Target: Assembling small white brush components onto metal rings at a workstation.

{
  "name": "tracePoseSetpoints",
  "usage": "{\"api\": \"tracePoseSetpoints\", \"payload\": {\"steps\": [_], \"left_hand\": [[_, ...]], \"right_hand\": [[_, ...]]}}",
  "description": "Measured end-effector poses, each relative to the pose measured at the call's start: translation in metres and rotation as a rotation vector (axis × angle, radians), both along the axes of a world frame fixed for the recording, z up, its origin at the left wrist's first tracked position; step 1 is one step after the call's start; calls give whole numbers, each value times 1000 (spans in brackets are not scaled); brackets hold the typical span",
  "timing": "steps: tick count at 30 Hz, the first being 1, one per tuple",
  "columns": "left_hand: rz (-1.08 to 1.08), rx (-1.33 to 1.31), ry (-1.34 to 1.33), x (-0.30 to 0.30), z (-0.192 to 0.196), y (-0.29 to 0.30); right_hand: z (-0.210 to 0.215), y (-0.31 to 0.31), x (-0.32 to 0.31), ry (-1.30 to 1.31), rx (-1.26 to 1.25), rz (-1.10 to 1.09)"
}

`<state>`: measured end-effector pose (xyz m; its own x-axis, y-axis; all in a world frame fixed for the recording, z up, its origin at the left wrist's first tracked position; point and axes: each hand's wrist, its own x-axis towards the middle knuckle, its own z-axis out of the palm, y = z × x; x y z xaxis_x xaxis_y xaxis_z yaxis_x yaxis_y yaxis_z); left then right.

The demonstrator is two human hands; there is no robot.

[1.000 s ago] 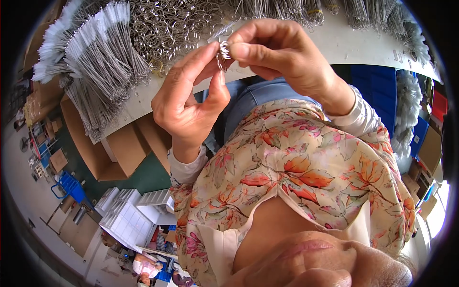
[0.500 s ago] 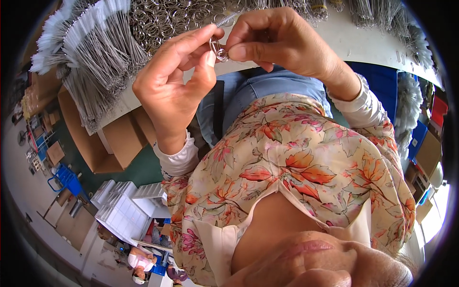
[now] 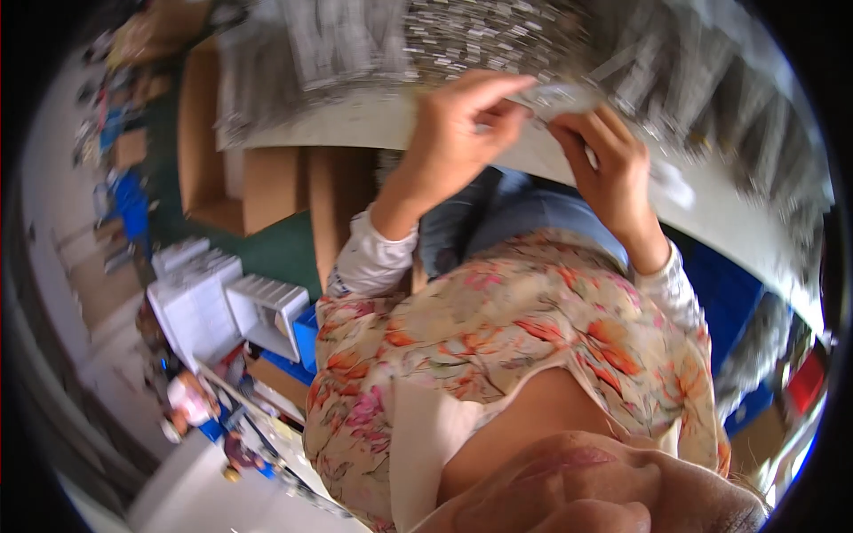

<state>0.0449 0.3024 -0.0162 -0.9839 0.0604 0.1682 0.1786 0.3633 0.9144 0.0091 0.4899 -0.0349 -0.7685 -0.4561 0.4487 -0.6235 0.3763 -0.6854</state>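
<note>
1. In the head view, my left hand [image 3: 464, 133] is raised over the near edge of the pale tabletop [image 3: 355, 123], index finger stretched out and the others bent in. My fingertips come near each other, but blur hides whether they grip anything, so I cannot tell.
2. My right hand [image 3: 609, 164] is just beside it, fingers curled and thumb drawn in, with only a small gap showing between them. I cannot tell whether those fingertips are closed on something either.
3. A pale, blurred thing [image 3: 562, 98] shows between the fingertips of my two hands, above the table. Its outline is too smeared for me to say what it is or which hand has it.
4. Beyond my hands lies a heap of small metal rings [image 3: 493, 40], streaked by blur. Grey bundles of wire pieces [image 3: 342, 49] lie to its left, and more wire bundles [image 3: 720, 98] spread along the right side of the table. A whitish blurred item [image 3: 673, 184] is near my right wrist.
5. Below the table on the left stands an open cardboard box [image 3: 271, 186] on the green floor [image 3: 262, 258], with white plastic crates [image 3: 195, 306] farther off. Two other people [image 3: 191, 395] are at the lower left, well apart from me.
</note>
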Motion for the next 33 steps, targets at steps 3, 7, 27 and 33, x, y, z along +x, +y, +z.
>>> {"api": "tracePoseSetpoints", "payload": {"steps": [3,7,27,33], "left_hand": [[142,-93,17,1,7,-42],[699,-298,233,-21,22,-187],[641,-890,-570,-50,2,-294],[722,-571,-649,-43,20,-298]], "right_hand": [[-24,6,12,190,191,8],[-38,12,29,273,267,74],[-38,-2,21,344,166,100],[-41,1,22,352,161,123]]}}
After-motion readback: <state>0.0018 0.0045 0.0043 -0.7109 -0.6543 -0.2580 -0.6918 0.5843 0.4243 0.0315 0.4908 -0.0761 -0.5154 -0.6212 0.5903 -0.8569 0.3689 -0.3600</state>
